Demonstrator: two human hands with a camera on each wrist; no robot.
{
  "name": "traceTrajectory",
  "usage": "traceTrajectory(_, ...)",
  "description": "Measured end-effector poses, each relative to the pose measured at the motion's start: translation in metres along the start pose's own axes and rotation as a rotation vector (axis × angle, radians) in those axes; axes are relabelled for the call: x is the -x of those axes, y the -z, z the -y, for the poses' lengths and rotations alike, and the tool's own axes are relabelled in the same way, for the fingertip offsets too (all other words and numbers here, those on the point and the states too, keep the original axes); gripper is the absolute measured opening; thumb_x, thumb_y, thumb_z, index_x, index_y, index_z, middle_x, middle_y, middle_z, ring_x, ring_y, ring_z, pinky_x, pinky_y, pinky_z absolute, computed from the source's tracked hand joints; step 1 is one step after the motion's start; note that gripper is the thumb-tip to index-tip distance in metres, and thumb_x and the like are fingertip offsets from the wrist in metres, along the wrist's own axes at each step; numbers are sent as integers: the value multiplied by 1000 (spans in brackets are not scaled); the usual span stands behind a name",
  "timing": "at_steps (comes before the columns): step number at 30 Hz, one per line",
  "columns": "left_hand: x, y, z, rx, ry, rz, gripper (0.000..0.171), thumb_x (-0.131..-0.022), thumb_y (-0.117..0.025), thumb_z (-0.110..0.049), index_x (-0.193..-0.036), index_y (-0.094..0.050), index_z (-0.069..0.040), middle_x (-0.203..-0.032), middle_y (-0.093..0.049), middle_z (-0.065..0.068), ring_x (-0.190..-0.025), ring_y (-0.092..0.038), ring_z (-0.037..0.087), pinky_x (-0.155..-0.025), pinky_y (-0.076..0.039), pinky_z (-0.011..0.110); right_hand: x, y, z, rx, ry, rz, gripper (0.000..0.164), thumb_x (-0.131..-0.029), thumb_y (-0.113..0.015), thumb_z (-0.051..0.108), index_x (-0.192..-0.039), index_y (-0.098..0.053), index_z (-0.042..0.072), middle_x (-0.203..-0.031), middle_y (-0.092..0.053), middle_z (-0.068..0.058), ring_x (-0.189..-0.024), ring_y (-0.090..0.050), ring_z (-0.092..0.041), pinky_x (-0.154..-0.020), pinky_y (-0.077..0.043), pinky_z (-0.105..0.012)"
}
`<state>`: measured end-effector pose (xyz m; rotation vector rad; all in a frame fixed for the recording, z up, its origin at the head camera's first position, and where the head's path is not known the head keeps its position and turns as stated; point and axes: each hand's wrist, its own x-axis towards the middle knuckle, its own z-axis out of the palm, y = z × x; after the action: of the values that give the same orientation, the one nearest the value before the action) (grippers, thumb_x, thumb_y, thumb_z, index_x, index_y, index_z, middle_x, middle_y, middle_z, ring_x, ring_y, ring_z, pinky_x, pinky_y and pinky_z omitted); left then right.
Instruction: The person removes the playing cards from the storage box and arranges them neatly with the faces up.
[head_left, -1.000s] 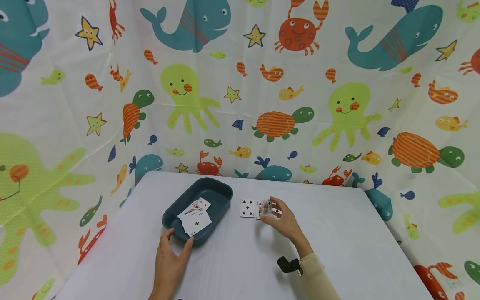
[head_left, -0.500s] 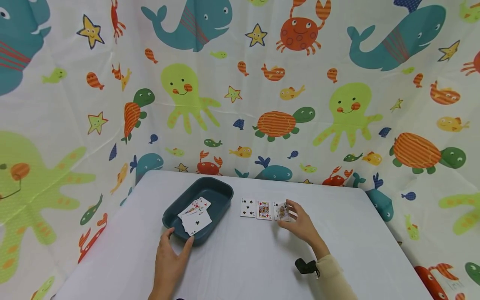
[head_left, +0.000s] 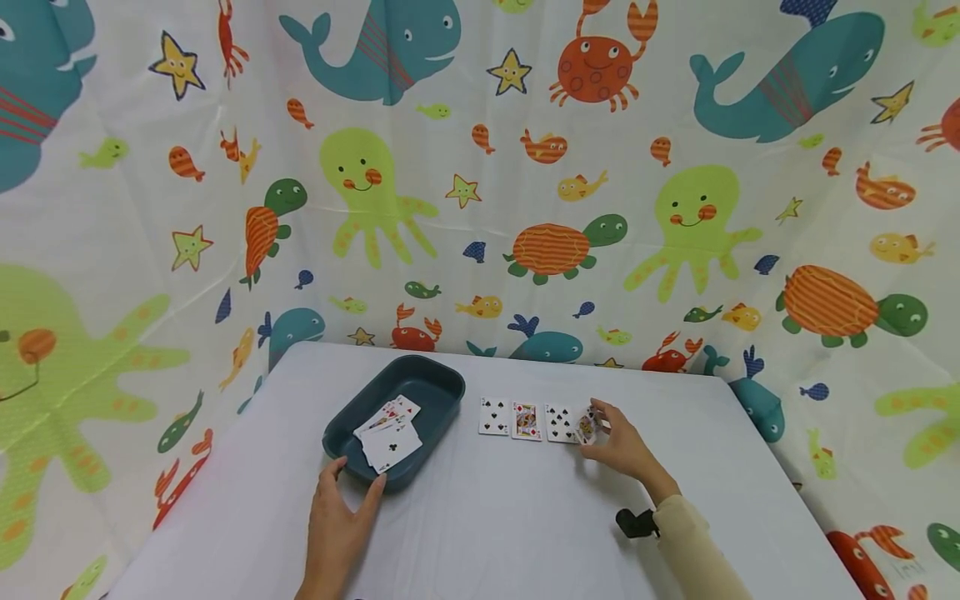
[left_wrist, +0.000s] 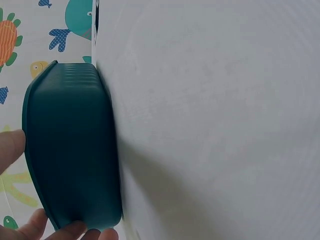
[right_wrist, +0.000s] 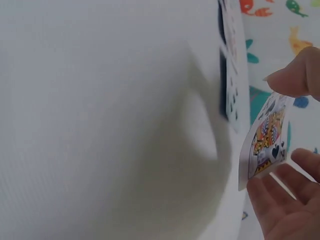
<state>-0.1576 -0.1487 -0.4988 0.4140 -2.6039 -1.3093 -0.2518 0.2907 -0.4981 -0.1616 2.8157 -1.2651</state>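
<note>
The right hand (head_left: 618,442) pinches a face card (head_left: 587,426) by its opposite edges, thumb against fingers; in the right wrist view the card bows and shows a spade. That bend looks like the chief hazard: a little more squeeze could crease the card, or it could spring free and land askew.

The held card is at the right end of a row lying toward the table's far edge: a spade card (head_left: 493,417), a red face card (head_left: 527,422) and a black-pip card (head_left: 561,423). From the head view it overlaps the black-pip card's right edge (whether the two touch, I cannot tell). If it dropped too far left, it would probably cover that neighbour or nudge it out of line.

The left hand (head_left: 336,521) grips the near end of the tray (head_left: 431,396), thumb and fingers spanning the rim; the tray sits toward the far left corner of the table (head_left: 480,533). Too hard a pull there could tip it or drag it, likely sliding the loose pile of cards (head_left: 390,446), fanned toward its near end. The smooth cloth seems likely to offer little resistance.
</note>
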Motion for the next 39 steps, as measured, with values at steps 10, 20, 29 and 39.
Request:
traceTrajectory(10,0,0,1,-1,2,-2,82,-94,-74,-38,-149,-32,6,-152,-37,37,-142,-36,52,-115,-30,66,-10,12,-11,165,25,77,92,-78,-86,7,-154,-34,-2,-157,-37,-28,-143,-37,-49,-117,-30,-64)
traceTrajectory(20,0,1,0,-3,11,6,83,-94,-74,-41,-149,-32,5,-152,-37,36,-141,-36,51,-115,-29,66,-24,20,-13,282,51,171,86,-76,-86,2,-150,-41,-4,-156,-40,-28,-143,-37,-48,-117,-31,-63)
traceTrajectory(29,1,1,-2,-3,28,16,83,-94,-73,-42,-150,-31,4,-154,-35,36,-143,-34,52,-116,-28,66,-36,28,-11,340,45,282,89,-77,-84,-2,-154,-40,2,-159,-36,-25,-146,-30,-49,-118,-27,-66)
traceTrajectory(39,1,2,-1,-3,30,15,84,-94,-73,-41,-150,-32,5,-153,-35,36,-143,-34,51,-116,-29,65,-42,27,1,418,7,351,93,-74,-84,-8,-155,-41,7,-161,-36,-21,-149,-25,-48,-117,-27,-67)
